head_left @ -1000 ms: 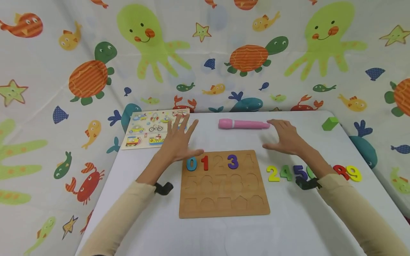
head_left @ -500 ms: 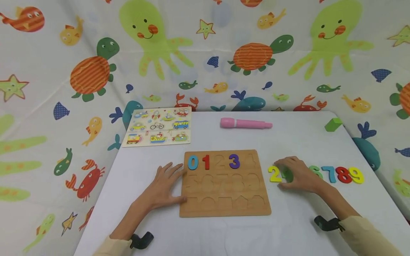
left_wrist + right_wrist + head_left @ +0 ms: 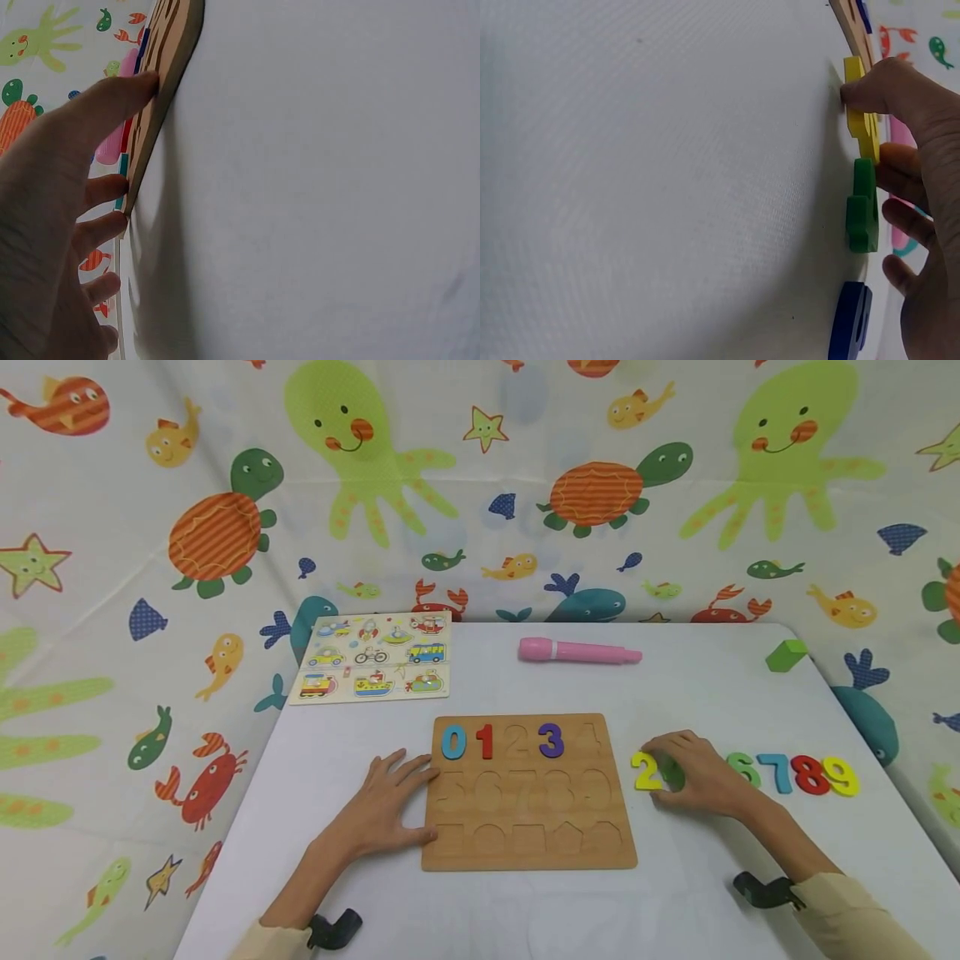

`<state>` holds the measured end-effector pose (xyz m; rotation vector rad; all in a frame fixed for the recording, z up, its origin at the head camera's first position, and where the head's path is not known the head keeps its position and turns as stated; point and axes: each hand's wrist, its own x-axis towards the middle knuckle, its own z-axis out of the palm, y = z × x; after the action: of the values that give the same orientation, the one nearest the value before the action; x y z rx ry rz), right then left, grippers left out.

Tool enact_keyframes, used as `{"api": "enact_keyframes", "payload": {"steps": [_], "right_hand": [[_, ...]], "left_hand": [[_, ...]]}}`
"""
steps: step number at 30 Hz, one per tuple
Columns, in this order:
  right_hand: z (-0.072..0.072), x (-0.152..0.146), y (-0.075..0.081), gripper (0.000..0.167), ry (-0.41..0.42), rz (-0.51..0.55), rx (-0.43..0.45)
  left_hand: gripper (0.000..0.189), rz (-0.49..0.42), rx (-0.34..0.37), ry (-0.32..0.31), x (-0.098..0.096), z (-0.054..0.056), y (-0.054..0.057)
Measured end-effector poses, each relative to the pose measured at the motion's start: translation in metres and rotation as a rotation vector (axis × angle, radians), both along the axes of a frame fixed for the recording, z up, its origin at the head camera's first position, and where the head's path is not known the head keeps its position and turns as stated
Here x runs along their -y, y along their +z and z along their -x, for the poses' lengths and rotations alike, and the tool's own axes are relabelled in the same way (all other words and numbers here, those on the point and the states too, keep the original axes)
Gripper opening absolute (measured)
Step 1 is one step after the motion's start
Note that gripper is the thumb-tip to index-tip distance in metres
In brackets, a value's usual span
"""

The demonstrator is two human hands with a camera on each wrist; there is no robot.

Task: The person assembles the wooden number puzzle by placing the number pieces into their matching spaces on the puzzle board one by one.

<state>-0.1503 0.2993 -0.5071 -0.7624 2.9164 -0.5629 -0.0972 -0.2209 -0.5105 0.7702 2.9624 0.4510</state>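
Note:
My left hand [image 3: 384, 802] has its fingers spread, with thumb and fingertips touching the left edge of a wooden number board [image 3: 487, 806]. A blue 0 [image 3: 453, 742], a red 1 [image 3: 485, 742] and a purple 3 [image 3: 551, 740] sit in its top row. Right of the board, my right hand [image 3: 701, 779] pinches a yellow number 2 [image 3: 644, 772] between thumb and index finger. In the right wrist view, the thumb presses the near edge of the yellow 2 [image 3: 853, 71]. A green 4 [image 3: 862, 217] stands beside it under the hand, and a dark blue 5 [image 3: 845, 322] follows.
To the right lie a green 6 [image 3: 741, 768], blue 7 [image 3: 776, 772], red 8 [image 3: 811, 774] and yellow 9 [image 3: 841, 776]. Behind are a vehicle picture board [image 3: 371, 658], a pink marker [image 3: 581, 651] and a green block [image 3: 786, 656]. A patterned cloth [image 3: 420, 427] hangs behind the table.
Both hands have come down from above the table. The left has reached the board's left edge; the right has moved to the yellow 2 and taken hold of it.

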Motion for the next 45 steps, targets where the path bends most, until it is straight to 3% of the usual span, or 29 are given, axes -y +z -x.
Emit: {"api": "enact_keyframes", "payload": {"steps": [8, 15, 22, 32, 38, 45], "right_hand": [[0.004, 0.002, -0.001, 0.062, 0.012, 0.02, -0.006], [0.009, 0.009, 0.002, 0.062, -0.016, 0.056, 0.04], [0.03, 0.044, 0.012, 0.064, -0.039, 0.13, 0.094], [0.067, 0.122, 0.008, 0.062, 0.085, 0.216, 0.067], [0.073, 0.156, 0.004, 0.058, 0.161, 0.231, 0.051], [0.069, 0.173, -0.001, 0.059, 0.204, 0.237, 0.032]], "left_hand": [[0.087, -0.006, 0.007, 0.007, 0.002, -0.002, 0.001], [0.087, 0.003, 0.006, 0.008, 0.004, -0.003, 0.0], [0.087, 0.003, 0.007, 0.011, 0.006, -0.004, 0.005], [0.086, -0.017, 0.002, -0.004, 0.006, -0.004, 0.004], [0.087, -0.005, 0.006, 0.002, 0.004, -0.002, 0.002], [0.088, 0.009, 0.018, 0.001, 0.004, -0.001, 0.003]]}}
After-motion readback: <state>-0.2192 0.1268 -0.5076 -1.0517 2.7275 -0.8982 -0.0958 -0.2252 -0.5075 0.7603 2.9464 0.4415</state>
